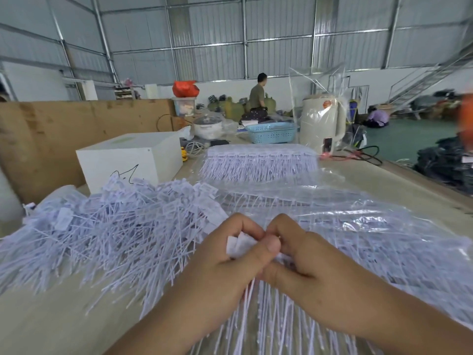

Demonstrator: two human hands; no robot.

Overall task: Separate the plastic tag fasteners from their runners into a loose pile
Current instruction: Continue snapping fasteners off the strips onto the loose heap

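My left hand (225, 262) and my right hand (304, 260) meet at the table's near middle, both gripping a bunch of white plastic tag fasteners (239, 245) by their flat heads. Their thin tails (258, 319) hang down toward me between my wrists. A big loose pile of separated fasteners (110, 226) spreads across the table to the left. Fasteners still on runners lie in clear plastic bags (358, 231) to the right, and another stacked set on runners (261, 160) lies farther back.
A white box (133, 160) stands at the back left beside a cardboard wall (51, 139). Behind are a blue basket (271, 131), a cream kettle (322, 124) in plastic wrap, a pot and black cables. People work in the hall beyond the table.
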